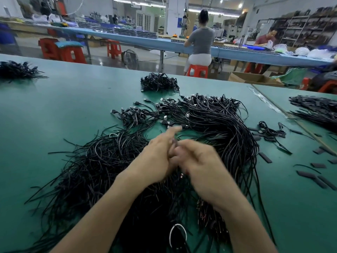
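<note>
One thin black cable (174,143) sat betw. the two hands, just above the big pile (218,125) on the green table (54,106). Left hand (155,157) looked to pinch it, fingers together; right hand (202,165) had fingers curled round it, blurry tho. Prob. light, floppy, a bit slick. Likely snags on neighbours, so best held near the stiff plug end, not mid-length. Smaller heap (159,83) lay further back, flat black strips (318,165) scattered to the right.
</note>
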{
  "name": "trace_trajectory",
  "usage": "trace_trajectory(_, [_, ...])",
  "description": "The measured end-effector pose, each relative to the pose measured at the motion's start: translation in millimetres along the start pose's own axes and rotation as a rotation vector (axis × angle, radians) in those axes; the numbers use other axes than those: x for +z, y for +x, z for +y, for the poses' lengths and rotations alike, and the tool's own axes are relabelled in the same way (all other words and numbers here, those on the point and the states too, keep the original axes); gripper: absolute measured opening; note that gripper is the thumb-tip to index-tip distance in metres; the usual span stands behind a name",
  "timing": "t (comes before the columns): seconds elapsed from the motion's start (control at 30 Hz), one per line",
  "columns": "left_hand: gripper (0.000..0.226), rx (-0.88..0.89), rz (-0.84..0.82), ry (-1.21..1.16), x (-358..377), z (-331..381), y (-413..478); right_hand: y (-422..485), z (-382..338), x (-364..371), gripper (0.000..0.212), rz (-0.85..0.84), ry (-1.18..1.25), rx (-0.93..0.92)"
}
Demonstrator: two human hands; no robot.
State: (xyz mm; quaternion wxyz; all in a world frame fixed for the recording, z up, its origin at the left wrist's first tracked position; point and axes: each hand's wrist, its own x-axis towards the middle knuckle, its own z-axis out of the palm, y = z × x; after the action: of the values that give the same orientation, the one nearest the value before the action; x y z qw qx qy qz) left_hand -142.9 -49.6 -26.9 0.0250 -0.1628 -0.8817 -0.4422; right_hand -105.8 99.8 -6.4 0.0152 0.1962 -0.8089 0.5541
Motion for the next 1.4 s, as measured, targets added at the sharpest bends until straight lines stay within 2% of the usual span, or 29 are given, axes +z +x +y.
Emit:
trace_trajectory(0.07, [0.086,0.138,0.024,-0.164,-2,-9,-2,-1,-7,7,0.024,-0.096,-0.139,-0.074])
trace_trajectory(0.1, [0.083,0.208,0.031,-0.155,-1,-9,-2,-2,-9,6,0.025,-0.112,-0.162,-0.085])
trace_trajectory(0.2, [0.045,0.302,0.137,-0.086,5,-10,2,-5,-16,-4,0.024,-0.102,-0.161,-0.026])
trace_trajectory(0.23, [0.033,0.273,0.211,-0.047,4,-9,4,-6,-15,-8,0.024,-0.052,-0.197,0.022])
trace_trajectory(0.3, [0.025,0.168,0.359,-0.05,2,-6,7,-7,-9,-18,0.024,0.094,-0.362,0.112])
trace_trajectory(0.4, [0.019,0.074,0.597,-0.295,-4,4,6,-9,2,-32,0.026,0.282,-0.508,0.274])
trace_trajectory(0.5, [0.032,0.133,0.812,-0.215,-13,11,2,-8,13,-45,0.023,0.405,-0.595,0.39])
trace_trajectory(0.57, [0.037,0.147,0.838,-0.092,-17,14,0,-9,17,-52,0.022,0.423,-0.707,0.426])
trace_trajectory(0.67, [0.039,0.12,0.724,0.276,-13,16,-3,-11,13,-47,0.027,0.293,-0.898,0.449])
trace_trajectory(0.73, [0.044,0.053,0.561,0.441,-8,15,-4,-9,8,-37,0.042,0.178,-0.803,0.393])
trace_trajectory(0.8, [0.048,-0.044,0.432,0.506,-4,12,-4,-6,1,-27,0.047,0.107,-0.619,0.279])
trace_trajectory(0.9, [0.043,-0.183,0.359,0.502,-5,7,-3,-5,2,-20,0.029,0.065,-0.548,0.195])
trace_trajectory(0.97, [0.031,-0.194,0.338,0.468,-8,7,-3,-5,8,-23,0.021,0.119,-0.502,0.211])
trace_trajectory(1.07, [0.019,-0.052,0.163,0.252,-11,13,-4,-4,15,-28,0.027,0.266,-0.353,0.178])
trace_trajectory(1.1, [0.021,-0.008,0.08,0.156,-10,15,-5,-3,16,-29,0.026,0.314,-0.317,0.129])
trace_trajectory(1.17, [0.042,-0.009,-0.097,-0.01,-8,20,-6,-2,15,-30,0.022,0.37,-0.265,0.035])
trace_trajectory(1.23, [0.063,-0.052,-0.274,-0.168,-8,25,-8,0,13,-30,0.02,0.379,-0.205,-0.019])
trace_trajectory(1.27, [0.066,-0.056,-0.357,-0.263,-8,26,-10,0,14,-29,0.02,0.379,-0.162,-0.034])
trace_trajectory(1.33, [0.062,-0.028,-0.501,-0.472,-11,31,-13,1,15,-28,0.02,0.37,-0.066,-0.036])
trace_trajectory(1.4, [0.055,0.008,-0.562,-0.725,-14,35,-15,2,14,-24,0.024,0.313,-0.007,-0.016])
